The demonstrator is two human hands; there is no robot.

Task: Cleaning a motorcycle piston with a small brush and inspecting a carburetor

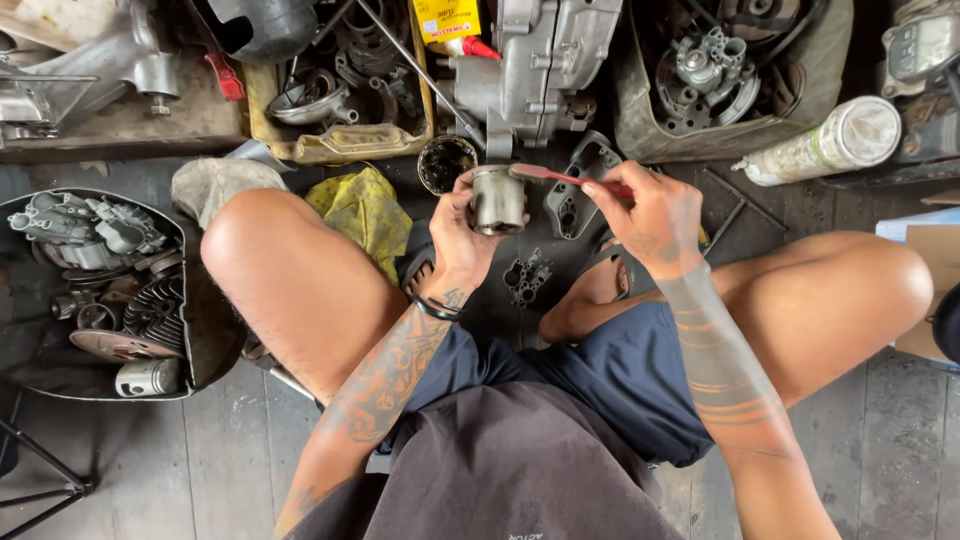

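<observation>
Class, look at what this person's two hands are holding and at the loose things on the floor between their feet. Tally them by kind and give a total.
Metal piston, in the left hand: 1
Red-handled brush, in the right hand: 1
Round dark tin: 1
Grey metal engine parts on the floor: 2
Yellow rag: 1
Total: 6

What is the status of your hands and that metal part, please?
Left hand grips a grey metal cylinder. Right hand holds a red brush at its rim. Small black cup just behind; nothing blocking.
</observation>
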